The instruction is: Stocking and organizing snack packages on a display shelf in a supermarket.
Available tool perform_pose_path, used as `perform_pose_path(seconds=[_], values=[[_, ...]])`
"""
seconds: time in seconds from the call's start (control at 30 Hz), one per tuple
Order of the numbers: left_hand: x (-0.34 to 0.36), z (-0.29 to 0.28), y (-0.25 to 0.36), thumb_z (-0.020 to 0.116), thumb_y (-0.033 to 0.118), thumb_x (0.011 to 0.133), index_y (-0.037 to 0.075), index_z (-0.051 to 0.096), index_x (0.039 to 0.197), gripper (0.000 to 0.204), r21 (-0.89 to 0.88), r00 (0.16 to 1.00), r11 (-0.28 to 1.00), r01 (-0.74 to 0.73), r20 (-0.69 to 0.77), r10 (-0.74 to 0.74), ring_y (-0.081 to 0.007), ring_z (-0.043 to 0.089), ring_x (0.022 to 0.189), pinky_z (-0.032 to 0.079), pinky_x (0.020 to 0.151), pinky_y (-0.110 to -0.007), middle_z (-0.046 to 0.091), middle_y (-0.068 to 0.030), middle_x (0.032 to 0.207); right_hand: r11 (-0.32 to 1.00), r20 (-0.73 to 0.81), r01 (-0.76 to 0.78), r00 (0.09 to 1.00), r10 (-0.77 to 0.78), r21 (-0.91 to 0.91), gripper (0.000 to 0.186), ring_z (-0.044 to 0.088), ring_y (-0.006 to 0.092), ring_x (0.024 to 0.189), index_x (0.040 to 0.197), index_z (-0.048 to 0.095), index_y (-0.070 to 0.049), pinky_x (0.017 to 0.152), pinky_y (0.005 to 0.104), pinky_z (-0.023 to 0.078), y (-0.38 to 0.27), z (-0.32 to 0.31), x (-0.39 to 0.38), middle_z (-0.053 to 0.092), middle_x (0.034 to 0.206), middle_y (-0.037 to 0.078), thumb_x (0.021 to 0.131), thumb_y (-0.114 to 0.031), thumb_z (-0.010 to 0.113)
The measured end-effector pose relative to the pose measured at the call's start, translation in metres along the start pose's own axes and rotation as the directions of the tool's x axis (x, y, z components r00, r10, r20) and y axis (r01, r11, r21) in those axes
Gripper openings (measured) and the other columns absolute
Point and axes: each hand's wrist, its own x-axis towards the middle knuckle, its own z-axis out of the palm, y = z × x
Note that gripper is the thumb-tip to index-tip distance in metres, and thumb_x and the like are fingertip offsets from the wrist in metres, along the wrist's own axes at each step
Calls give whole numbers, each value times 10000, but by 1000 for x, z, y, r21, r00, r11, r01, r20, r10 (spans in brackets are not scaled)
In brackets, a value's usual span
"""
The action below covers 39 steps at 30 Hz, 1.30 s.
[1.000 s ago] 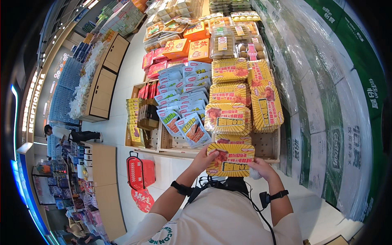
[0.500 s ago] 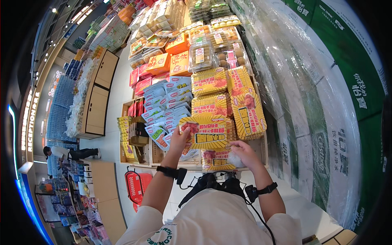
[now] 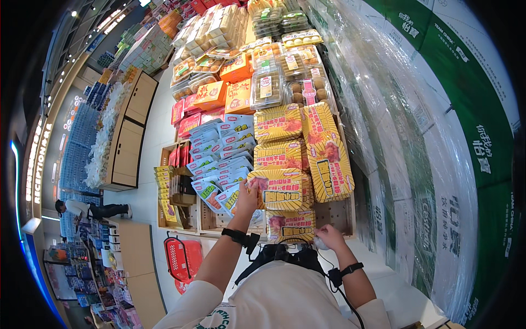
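Observation:
My left hand (image 3: 247,199) grips the left end of a yellow snack box (image 3: 282,190) with red pictures, which lies on a stack of like boxes. Below it, another yellow box (image 3: 290,226) lies at the near end of the display crate. My right hand (image 3: 330,237) is near the crate's front edge, apart from the boxes, with fingers closed on a crumpled, whitish clear plastic piece (image 3: 320,243). More yellow boxes (image 3: 329,164) stand to the right and behind. Left of the stack are rows of light-blue snack pouches (image 3: 222,159).
A wooden crate rim (image 3: 353,211) edges the display. Behind are orange boxes (image 3: 238,96) and clear plastic tubs (image 3: 267,88). A red shopping basket (image 3: 183,259) stands on the floor at left. Film-wrapped cartons (image 3: 411,164) rise along the right. Far left, a person (image 3: 90,210) stands.
The yellow box has been lowered from a tilt onto the stack. My right hand has let go of it and moved down, the plastic still in it. My left hand stays at its left end.

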Motion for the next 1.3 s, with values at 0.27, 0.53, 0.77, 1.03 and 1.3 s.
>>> perform_pose_path(seconds=[0.27, 0.53, 0.77, 1.03, 1.3], values=[[6, 2, -31, 606, 424, 881, 3, 415, 1316, 635, 36, 997, 998, 58, 57, -60, -312, 584, 1075, 444, 909, -368, 597, -203, 1163, 997, 219, -43, 975, 26, 72, 458, 644, 206, 830, 1060, 622, 13, 747, 326, 495, -19, 19, 16, 684, 938, 137, 834, -383, 674], [3, 2, -48, 595, 336, 909, 42, 292, 1413, 657, 122, 990, 992, -32, 144, 14, -178, 576, 980, 495, 787, -306, 554, -124, 1212, 1000, 242, 10, 970, -13, 12, 432, 622, 182, 745, 1039, 633, -8, 694, 321, 493, -14, 16, 13, 670, 856, 114, 836, -388, 667], [-34, -24, -66, 504, 452, 927, 138, 276, 1441, 644, -257, 966, 933, 251, 134, -223, -181, 542, 1052, 441, 837, -379, 537, -76, 1259, 976, 290, -74, 957, 12, 205, 377, 574, 129, 732, 1014, 649, 16, 675, 289, 480, -23, 5, -6, 663, 848, 82, 845, -319, 680], [-112, -91, -106, 525, 400, 935, 93, 368, 1389, 570, -208, 928, 908, 365, 157, -337, -202, 514, 1140, 441, 881, -386, 515, -88, 1281, 988, 446, 157, 884, -139, -5, 339, 565, 119, 692, 992, 650, 18, 644, 291, 479, -66, -1, -26, 656, 803, 68, 871, -299, 654], [-224, -146, -121, 508, 329, 953, 64, 376, 1380, 520, -567, 926, 737, 367, 151, -345, -206, 492, 1182, 418, 972, -370, 486, -117, 1339, 873, 655, 479, 688, -313, -86, 362, 538, 121, 695, 1056, 636, -6, 633, 285, 456, -160, 47, -71, 632, 794, 49, 879, -321, 647]])
